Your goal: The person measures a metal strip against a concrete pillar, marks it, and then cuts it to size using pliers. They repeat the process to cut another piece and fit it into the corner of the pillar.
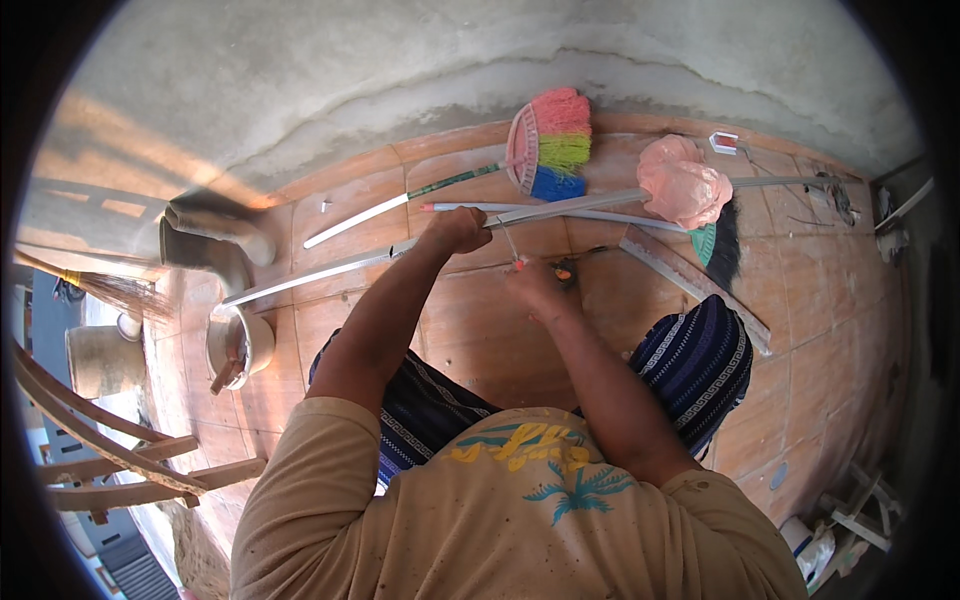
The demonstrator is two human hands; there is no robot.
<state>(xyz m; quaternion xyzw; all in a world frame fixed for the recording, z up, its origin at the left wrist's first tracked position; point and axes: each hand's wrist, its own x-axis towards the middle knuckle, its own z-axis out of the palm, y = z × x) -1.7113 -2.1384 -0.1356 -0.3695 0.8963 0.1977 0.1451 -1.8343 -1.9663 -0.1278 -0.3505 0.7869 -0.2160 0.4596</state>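
Note:
A long silver metal bar runs slantwise across the tiled floor in front of me. My left hand is closed around it near its middle. Just to the right and nearer, my right hand is closed on a thin-shafted tool with a red part at the grip, which looks like a screwdriver; its tip meets the bar beside my left hand. Its handle is mostly hidden in my fingers. Right beside that hand lies a small round black-and-orange object, its kind unclear.
A multicoloured broom and a pale-blue-handled broom lie beyond the bar. A pink plastic bag covers part of it. A flat metal strip lies right. Leftward are rubber boots, a bucket and a wooden frame.

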